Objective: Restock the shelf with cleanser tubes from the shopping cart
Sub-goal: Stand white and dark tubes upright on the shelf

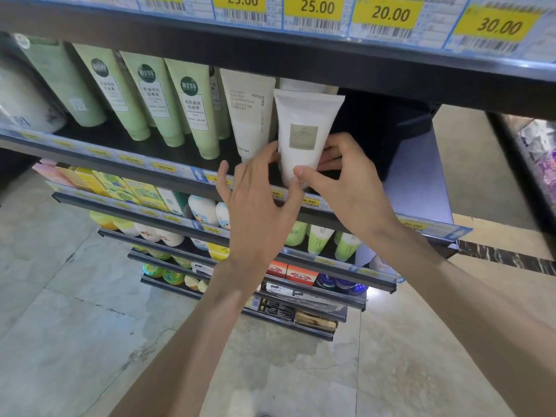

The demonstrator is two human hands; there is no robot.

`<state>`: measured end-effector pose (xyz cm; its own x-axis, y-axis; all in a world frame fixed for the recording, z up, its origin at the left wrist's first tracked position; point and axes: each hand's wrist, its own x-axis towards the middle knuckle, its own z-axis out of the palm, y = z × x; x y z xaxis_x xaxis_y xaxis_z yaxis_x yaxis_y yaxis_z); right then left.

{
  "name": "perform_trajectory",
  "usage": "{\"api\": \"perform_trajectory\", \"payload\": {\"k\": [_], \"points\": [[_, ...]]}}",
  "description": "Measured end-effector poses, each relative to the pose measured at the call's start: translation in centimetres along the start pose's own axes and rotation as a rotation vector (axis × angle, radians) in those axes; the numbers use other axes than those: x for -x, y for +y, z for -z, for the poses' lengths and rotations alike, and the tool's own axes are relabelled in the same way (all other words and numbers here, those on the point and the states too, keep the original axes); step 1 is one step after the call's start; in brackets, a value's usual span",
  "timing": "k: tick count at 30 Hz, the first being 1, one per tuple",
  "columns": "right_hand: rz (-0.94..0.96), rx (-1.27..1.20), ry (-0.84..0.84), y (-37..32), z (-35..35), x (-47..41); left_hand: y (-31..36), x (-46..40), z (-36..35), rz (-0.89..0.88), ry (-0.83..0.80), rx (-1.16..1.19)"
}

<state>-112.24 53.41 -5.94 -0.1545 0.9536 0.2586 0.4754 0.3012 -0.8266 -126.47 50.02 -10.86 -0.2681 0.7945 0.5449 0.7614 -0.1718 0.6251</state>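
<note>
One white cleanser tube [304,136] stood cap-down near the front of the dark shelf [168,152], at three o'clock of a cream tube [248,115] and just beside it, its flat crimped end fanning wide at the top and a small beige label square on its face. Her right hand [340,182] pinched its lower end between thumb and fingers while the left hand [255,200], fingers spread and relaxed, steadied it at nine o'clock. To finish well, I judged she should seat the cap flat, label forward, in line with the green tubes [168,100].
</note>
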Motion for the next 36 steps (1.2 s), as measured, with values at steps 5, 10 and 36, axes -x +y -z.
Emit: {"api": "perform_trajectory", "payload": {"k": [5,10,36], "points": [[0.017,-0.015,0.003,-0.3,-0.8,-0.1,-0.3,-0.4,-0.1,0.014,-0.039,-0.008],[-0.011,-0.129,-0.007,0.4,0.6,-0.4,0.1,-0.8,-0.7,0.050,-0.013,-0.070],[0.062,0.194,-0.036,0.5,2.2,-5.2,0.1,-0.9,0.1,0.120,0.005,0.009]]}}
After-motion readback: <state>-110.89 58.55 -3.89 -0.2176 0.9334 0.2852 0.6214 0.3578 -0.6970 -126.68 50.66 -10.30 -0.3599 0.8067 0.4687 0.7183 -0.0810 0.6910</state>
